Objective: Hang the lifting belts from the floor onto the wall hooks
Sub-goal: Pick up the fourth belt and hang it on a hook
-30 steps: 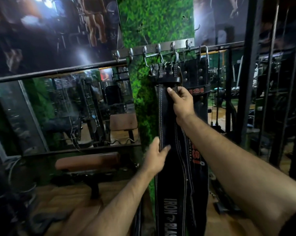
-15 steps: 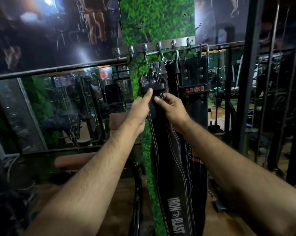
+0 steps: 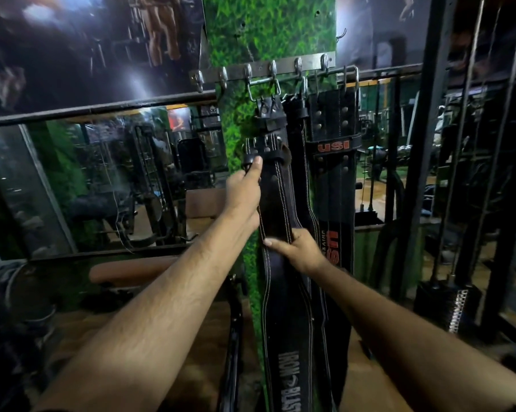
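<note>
A black stitched lifting belt (image 3: 283,292) marked IRON BLAST hangs down in front of the green turf pillar, its buckle end just below a metal hook rail (image 3: 262,73). My left hand (image 3: 244,188) grips the belt's left edge by the buckle loop. Lower down, my right hand (image 3: 298,251) is closed around the belt's middle. To the right, a second black belt (image 3: 337,179) with red USI lettering hangs from its buckle on the hooks. Another dark belt (image 3: 298,138) hangs between them.
The rail's left hooks (image 3: 198,80) carry nothing. A mirror (image 3: 102,179) fills the wall to the left, with a brown padded bench (image 3: 132,272) below it. Black machine uprights (image 3: 429,144) and a weight stack (image 3: 446,304) stand at the right.
My right hand slid down the belt from near the buckle to its middle. My left hand stayed up by the buckle loop. The view drifted slightly.
</note>
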